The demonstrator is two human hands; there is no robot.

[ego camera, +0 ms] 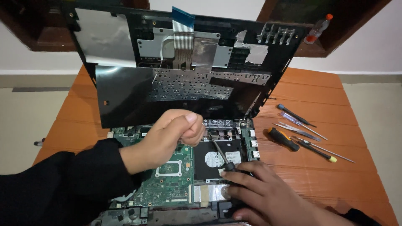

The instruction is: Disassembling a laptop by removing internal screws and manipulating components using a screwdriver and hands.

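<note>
An opened laptop lies on an orange wooden table (318, 104). Its black top cover (167, 83) is raised upright, the metal keyboard backing and a ribbon cable facing me. My left hand (173, 134) is closed in a fist at the cover's lower edge, gripping it. My right hand (264, 192) rests on the laptop's front right corner and pinches a small black screwdriver (222, 157). The tip points up and left over the black hard drive (217, 161). The green motherboard (167, 180) lies below my left hand.
To the right of the laptop lie several tools: an orange-and-black screwdriver (283, 139), a thin yellow-ended one (318, 151), tweezers (299, 132) and two slim drivers (295, 116). A small bottle with an orange cap (317, 29) stands at the back right. Pale floor surrounds the table.
</note>
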